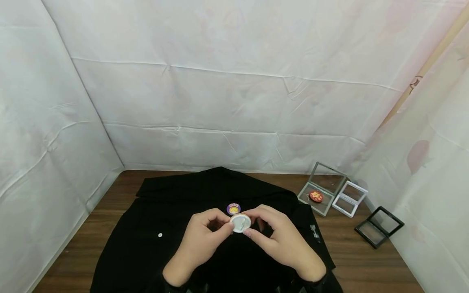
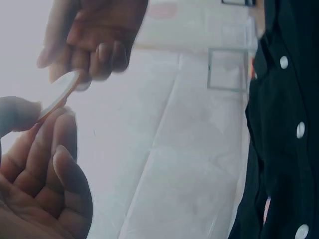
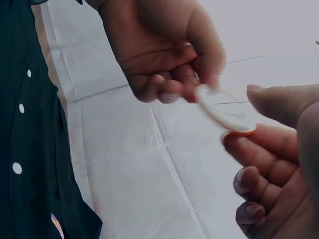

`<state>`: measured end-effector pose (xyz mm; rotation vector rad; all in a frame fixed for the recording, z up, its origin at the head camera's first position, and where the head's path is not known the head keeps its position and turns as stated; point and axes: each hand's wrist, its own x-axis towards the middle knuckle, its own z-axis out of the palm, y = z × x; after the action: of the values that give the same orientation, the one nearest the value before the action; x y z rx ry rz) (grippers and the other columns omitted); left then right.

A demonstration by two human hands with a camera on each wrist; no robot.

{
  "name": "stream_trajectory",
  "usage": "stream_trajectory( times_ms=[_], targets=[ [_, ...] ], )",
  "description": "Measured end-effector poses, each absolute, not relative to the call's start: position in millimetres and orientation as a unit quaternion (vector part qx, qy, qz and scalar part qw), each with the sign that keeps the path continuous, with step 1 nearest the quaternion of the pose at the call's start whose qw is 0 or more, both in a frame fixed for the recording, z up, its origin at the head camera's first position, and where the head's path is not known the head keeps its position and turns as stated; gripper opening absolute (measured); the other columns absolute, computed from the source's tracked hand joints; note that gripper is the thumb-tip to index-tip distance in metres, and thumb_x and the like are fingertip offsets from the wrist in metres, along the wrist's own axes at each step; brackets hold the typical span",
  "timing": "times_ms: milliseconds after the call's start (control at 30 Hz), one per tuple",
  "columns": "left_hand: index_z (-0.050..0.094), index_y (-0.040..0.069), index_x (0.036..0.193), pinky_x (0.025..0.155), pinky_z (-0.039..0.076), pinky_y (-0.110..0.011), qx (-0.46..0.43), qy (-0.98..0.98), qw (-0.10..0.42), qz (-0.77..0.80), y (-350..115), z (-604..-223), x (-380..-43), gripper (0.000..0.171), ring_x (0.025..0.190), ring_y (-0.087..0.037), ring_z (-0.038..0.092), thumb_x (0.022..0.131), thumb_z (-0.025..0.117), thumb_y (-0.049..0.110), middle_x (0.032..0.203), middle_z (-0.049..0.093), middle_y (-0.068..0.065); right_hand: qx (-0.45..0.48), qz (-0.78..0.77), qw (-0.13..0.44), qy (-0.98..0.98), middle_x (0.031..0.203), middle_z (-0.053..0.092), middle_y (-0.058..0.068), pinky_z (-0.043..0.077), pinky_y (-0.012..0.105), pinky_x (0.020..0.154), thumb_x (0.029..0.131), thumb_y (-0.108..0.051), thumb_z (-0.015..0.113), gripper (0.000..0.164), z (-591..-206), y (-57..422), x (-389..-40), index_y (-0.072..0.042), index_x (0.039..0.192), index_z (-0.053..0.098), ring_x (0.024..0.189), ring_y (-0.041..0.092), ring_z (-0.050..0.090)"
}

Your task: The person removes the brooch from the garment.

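Note:
A round pin badge (image 1: 240,223) is held up between both hands over a black shirt (image 1: 165,215), its white back and pin facing up. My left hand (image 1: 201,236) pinches the badge's left rim between thumb and fingers. On the opposite side, my right hand (image 1: 278,236) holds the right rim, fingers curled beneath it. The right wrist view shows the right thumb (image 3: 276,102) close to the thin pin on the badge's back (image 3: 229,112). Just beyond the hands, a purple badge with a yellow figure (image 1: 233,208) lies on the shirt.
At the right on the wooden table (image 1: 370,264) stand open hinged frames: a grey one (image 1: 311,207) with a red badge (image 1: 316,196), a white one (image 1: 344,209) and a black one (image 1: 373,240). White cloth (image 1: 220,101) walls the back and sides.

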<state>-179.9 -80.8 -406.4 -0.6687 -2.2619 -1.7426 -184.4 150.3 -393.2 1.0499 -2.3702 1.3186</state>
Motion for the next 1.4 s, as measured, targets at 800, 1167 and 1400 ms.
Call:
stream_trajectory(
  times_ms=[800,1167,1400],
  targets=[
    [0.076,0.016,0.091,0.067,0.059,-0.033,-0.263,-0.729,0.101,-0.624,-74,-406,-173,0.007,0.08,-0.015,0.072,0.093,0.077,0.009,0.092,0.075,0.002,0.381,0.525,0.146,-0.747,0.09,0.064,-0.004,0.047,0.024,0.06,0.092,0.003,0.074,0.024,-400,146,-185,-0.016,0.107,0.071,0.071,0.011,0.054],
    [0.076,0.017,0.091,0.064,0.058,-0.033,-0.28,-0.731,0.101,-0.614,-76,-406,-175,0.014,0.076,-0.014,0.068,0.092,0.076,0.003,0.09,0.074,0.008,0.371,0.547,0.148,-0.736,0.089,0.065,-0.002,0.047,0.025,0.058,0.093,0.004,0.072,0.023,-402,141,-183,-0.016,0.105,0.072,0.071,0.012,0.054],
    [0.076,0.019,0.091,0.063,0.057,-0.033,-0.279,-0.738,0.099,-0.606,-76,-406,-174,0.012,0.074,-0.015,0.068,0.093,0.076,0.007,0.088,0.073,0.009,0.357,0.554,0.151,-0.737,0.088,0.065,-0.002,0.046,0.026,0.058,0.093,0.004,0.072,0.023,-404,140,-183,-0.016,0.103,0.073,0.07,0.012,0.053]
  ],
)
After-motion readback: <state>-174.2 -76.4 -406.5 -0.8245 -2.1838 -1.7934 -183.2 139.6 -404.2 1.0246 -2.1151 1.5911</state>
